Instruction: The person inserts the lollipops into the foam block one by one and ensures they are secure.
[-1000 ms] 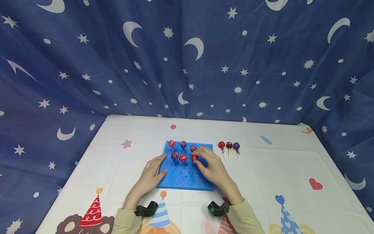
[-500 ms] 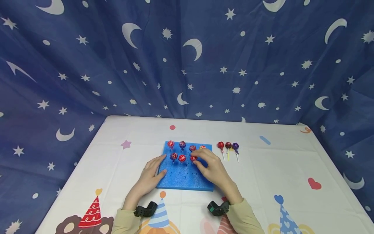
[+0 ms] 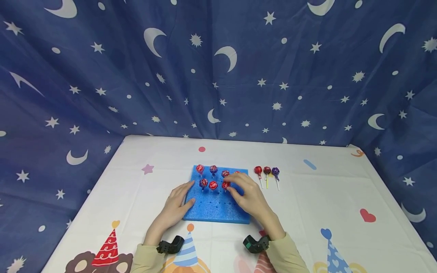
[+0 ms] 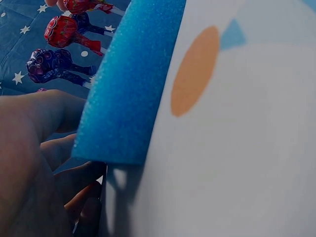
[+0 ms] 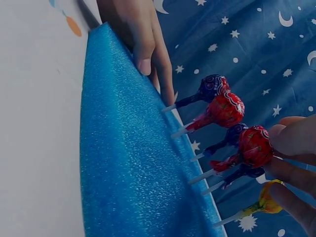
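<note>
A blue foam board (image 3: 216,213) with small holes lies on the table, several wrapped lollipops standing in its far half. My right hand (image 3: 250,195) pinches the red head of a lollipop (image 5: 256,146) between thumb and fingertips; its white stick goes down into the foam. At the board's left edge rests my left hand (image 3: 175,206), its thumb on the near part and fingers along the side. A red lollipop (image 3: 213,185) and a dark blue and red lollipop (image 3: 203,183) stand left of the pinched one. My right fingers partly cover the back row, where a yellow lollipop (image 5: 270,198) stands.
Right of the board, a red lollipop (image 3: 258,170), a dark red lollipop (image 3: 267,171) and a purple lollipop (image 3: 275,172) lie side by side on the white printed tablecloth (image 3: 324,197). A dark blue curtain (image 3: 252,57) with stars and moons hangs behind the table.
The pinched lollipop's head has shifted very slightly left with my right fingers. My left hand stays on the board's edge, and the other lollipops stand as before.
</note>
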A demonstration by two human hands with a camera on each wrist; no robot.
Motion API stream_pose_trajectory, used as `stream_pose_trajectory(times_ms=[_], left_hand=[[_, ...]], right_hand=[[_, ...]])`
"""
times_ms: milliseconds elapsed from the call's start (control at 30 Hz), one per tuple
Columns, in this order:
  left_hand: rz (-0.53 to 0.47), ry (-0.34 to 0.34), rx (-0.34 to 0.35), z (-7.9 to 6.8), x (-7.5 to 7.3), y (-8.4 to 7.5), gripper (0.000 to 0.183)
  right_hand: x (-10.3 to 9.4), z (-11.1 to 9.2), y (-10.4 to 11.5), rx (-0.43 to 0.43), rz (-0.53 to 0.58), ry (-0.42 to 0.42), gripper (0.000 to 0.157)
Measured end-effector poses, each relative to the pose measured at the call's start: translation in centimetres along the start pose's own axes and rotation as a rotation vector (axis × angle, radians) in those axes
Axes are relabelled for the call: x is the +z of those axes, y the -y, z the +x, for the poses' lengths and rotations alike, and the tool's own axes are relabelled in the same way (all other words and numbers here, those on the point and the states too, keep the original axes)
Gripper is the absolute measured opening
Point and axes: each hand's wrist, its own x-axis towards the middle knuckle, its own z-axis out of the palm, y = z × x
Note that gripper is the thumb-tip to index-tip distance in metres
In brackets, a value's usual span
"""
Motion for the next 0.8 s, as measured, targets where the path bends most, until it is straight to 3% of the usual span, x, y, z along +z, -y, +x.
stream_pose_trajectory(times_ms=[800], left_hand=[[0.012, -0.010, 0.019, 0.0, 0.0, 0.1, 0.059]], right_hand=[[-2.2, 0.3, 0.2, 0.044, 0.001, -0.049, 0.024]])
